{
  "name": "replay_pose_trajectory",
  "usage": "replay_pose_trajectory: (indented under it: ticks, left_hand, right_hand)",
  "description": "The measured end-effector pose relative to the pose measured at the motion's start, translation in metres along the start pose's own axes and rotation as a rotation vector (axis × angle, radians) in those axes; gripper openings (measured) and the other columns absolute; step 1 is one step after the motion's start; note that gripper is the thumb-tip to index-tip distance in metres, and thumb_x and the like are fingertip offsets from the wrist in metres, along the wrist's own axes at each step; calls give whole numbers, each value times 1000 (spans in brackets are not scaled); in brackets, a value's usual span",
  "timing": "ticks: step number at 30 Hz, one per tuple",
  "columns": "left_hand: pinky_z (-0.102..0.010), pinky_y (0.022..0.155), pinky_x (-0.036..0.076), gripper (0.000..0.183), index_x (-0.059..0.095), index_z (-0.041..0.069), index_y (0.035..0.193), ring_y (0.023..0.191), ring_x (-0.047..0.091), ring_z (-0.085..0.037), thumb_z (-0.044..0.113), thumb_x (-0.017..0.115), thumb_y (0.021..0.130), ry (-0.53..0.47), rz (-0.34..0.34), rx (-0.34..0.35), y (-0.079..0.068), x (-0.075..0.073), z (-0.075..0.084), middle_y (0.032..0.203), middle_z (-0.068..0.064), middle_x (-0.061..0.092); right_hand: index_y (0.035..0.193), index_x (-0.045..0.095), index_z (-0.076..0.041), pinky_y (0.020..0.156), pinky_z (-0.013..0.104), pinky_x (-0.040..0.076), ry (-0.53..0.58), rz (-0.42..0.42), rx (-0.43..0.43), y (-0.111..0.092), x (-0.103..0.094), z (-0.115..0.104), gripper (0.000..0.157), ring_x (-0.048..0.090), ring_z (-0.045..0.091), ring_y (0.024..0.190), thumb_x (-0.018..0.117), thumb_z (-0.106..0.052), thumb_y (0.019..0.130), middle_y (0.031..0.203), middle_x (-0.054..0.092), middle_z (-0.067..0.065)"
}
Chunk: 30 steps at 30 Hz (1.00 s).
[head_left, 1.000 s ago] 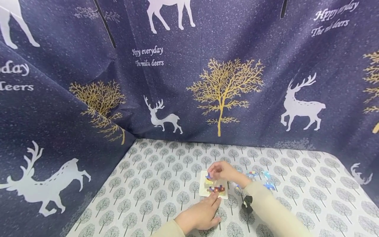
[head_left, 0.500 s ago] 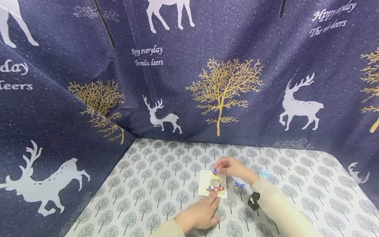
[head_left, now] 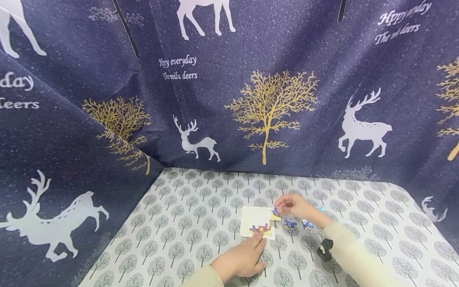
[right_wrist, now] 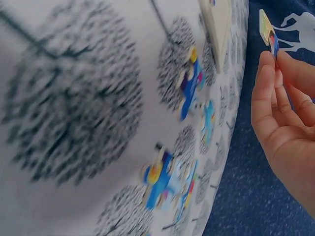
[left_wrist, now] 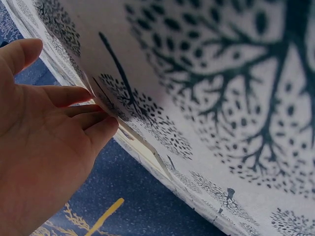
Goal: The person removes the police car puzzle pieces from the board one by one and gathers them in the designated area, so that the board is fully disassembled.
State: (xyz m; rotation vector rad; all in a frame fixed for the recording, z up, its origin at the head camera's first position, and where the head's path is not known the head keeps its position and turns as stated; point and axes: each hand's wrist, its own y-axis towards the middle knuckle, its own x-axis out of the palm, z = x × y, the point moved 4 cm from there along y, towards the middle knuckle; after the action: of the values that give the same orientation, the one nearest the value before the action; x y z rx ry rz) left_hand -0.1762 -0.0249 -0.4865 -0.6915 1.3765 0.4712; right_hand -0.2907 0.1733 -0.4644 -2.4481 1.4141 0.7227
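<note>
A pale square puzzle tray (head_left: 247,218) lies on the cloth, with red and purple puzzle pieces (head_left: 265,228) along its near edge. My left hand (head_left: 241,257) rests at that edge, fingers extended onto the pieces. In the left wrist view the left hand (left_wrist: 49,132) has straight fingers touching the tray's rim (left_wrist: 152,156). My right hand (head_left: 297,207) pinches a purple and yellow puzzle piece (head_left: 275,216) above the tray's right edge. The right wrist view shows the piece (right_wrist: 266,28) between thumb and fingertips of the right hand (right_wrist: 288,110).
Loose blue puzzle pieces (head_left: 290,223) lie right of the tray, another blue piece (head_left: 307,225) beyond them. A light blue piece (head_left: 320,208) is partly hidden behind the right forearm. A dark band (head_left: 325,250) sits at the right sleeve. A dark patterned curtain (head_left: 229,135) hangs behind the table.
My right hand has carried the pinched puzzle piece rightward, from over the tray's left part to its right edge. The left hand has stayed in place.
</note>
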Motion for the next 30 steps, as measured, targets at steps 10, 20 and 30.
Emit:
replay_pose_trajectory:
  ticks: [10,20,30]
  left_hand:
    - [-29,113,30,67,37,3,147,143,27,-22,47,46,97,-23,-9,-14,1,-1,-1,155,-15,28]
    - [-29,113,30,66,37,3,147,143,26,-22,46,45,98,-28,-15,-8,-1,-4,1,155,-15,27]
    - [-30,113,30,66,37,3,147,143,26,-23,46,47,98,-34,-9,-20,-1,-4,1,155,-14,28]
  right_hand:
    - [107,63,7,72,33,58,20,-20,2,-24,-10,6,24,65,18,79,66,-9,89,92,67,13]
    - [105,65,2,71,31,58,82,-65,22,-42,-7,21,19,65,19,78,66,-4,87,90,68,13]
    - [106,62,7,71,34,59,154,-114,7,-55,0,20,23,66,22,78,64,4,83,90,67,17]
